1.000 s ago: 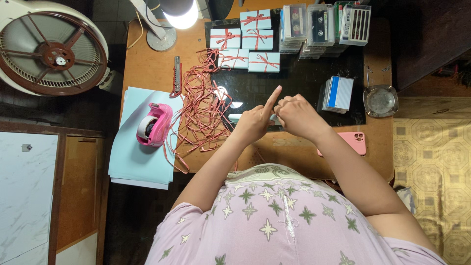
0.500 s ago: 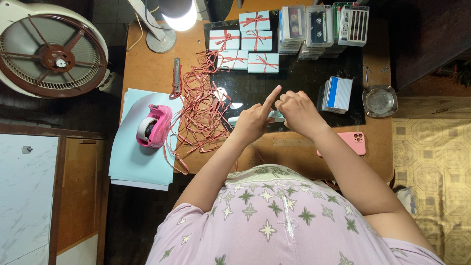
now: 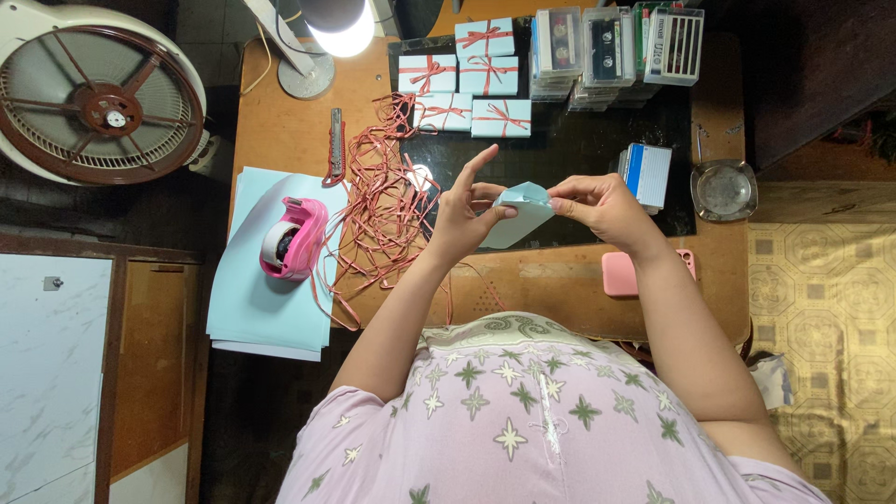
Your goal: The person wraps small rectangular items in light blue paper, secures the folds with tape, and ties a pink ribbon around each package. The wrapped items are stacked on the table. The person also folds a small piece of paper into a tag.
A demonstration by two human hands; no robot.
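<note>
The person's two hands meet above the desk (image 3: 280, 131), each closing its grip on the same small pale blue wrapped box (image 3: 519, 213), which is lifted clear of the dark glossy mat (image 3: 579, 140). The left hand (image 3: 462, 219) pinches the box's left edge between thumb and bent fingers, while its index finger points up and away, free of the box. The right hand (image 3: 602, 205) holds the box's upper right corner with thumb and fingertips, knuckles turned toward the camera, wrist bent inward. Both forearms rise from the lilac star-patterned shirt (image 3: 523, 411) and converge at the box, the elbows spread wide.

Just left of the left hand lies a loose tangle of red ribbon (image 3: 378, 210), spilling from the mat toward the desk's front edge. Beyond it a pink tape dispenser (image 3: 291, 238) sits on a stack of pale blue paper sheets (image 3: 257, 299), and a utility knife (image 3: 334, 145) lies near the ribbon's upper end. Further back, five blue boxes already tied with red bows (image 3: 467, 84) stand in a cluster, beside rows of cassette cases (image 3: 611, 51). A small stack of cassettes (image 3: 646, 175) rests just right of the right hand, a glass ashtray (image 3: 723, 189) beyond it, and a pink phone (image 3: 625, 273) is partly hidden under the right forearm. A lit desk lamp (image 3: 341, 23) and a fan (image 3: 98, 93) stand at the far left.
</note>
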